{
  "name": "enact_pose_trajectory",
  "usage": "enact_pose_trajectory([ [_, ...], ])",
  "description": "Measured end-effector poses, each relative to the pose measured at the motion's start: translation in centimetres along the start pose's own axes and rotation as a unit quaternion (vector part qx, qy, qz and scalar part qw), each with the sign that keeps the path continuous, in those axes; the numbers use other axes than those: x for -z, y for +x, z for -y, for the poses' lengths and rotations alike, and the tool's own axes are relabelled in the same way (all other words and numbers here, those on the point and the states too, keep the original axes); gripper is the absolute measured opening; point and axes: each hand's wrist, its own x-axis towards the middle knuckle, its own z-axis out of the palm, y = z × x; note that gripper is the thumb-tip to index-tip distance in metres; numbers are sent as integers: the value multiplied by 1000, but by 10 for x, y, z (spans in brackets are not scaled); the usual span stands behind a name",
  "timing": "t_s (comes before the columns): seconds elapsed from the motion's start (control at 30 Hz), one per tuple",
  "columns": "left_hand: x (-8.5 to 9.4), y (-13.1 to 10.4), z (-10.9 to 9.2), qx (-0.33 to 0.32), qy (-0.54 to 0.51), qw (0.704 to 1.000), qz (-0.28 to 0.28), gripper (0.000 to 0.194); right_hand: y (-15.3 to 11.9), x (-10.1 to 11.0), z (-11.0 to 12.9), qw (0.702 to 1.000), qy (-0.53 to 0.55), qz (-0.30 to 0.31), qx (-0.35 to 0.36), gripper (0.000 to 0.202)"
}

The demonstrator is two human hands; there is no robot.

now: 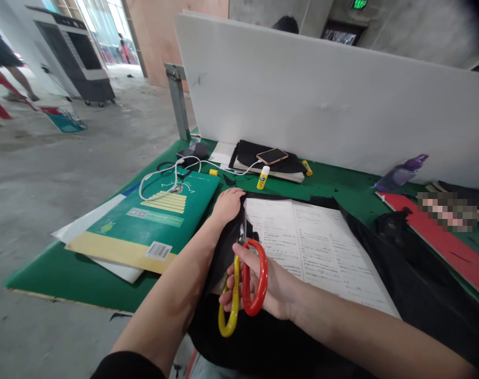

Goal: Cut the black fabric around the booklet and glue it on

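My right hand (259, 279) grips scissors (255, 284) with one red and one yellow handle. The blades point away from me, at the left edge of a printed paper sheet (318, 247), where black cloth (223, 247) borders it. At the sheet's top left corner, my left hand (228, 204) has its fingers closed over the cloth's edge; the fingertips are partly hidden. The sheet lies on the cloth, which spreads to the right and hangs down over the near table edge.
Left on the green table (117, 292) is a green book (145, 216) with a white cable (145, 184). Behind stand a glue stick (263, 178), a phone (272, 156) on a black book, and a white partition (322, 100). A purple bottle (401, 172) and red board (440, 239) lie right.
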Motion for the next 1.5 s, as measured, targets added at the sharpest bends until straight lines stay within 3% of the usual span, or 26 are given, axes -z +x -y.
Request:
enact_pose_trajectory([
  [0.6, -1, -2, 0, -8, 14, 1000, -4, 40, 11, 0, -18, 999, 35, -6, 22, 47],
  [1.0, -1, -1, 0, -14, 23, 1000, -2, 39, -7, 9, -22, 998, 30, -33, 53, 42],
  [1.27, -1, 0, 2, -12, 29, 999, 14, 40, -15, 57, 3, 989, 15, -54, 139, 36],
  [1.5, 1, 0, -1, -12, 30, 999, 13, 39, -7, 129, 76, 956, -43, -124, 262, 29],
])
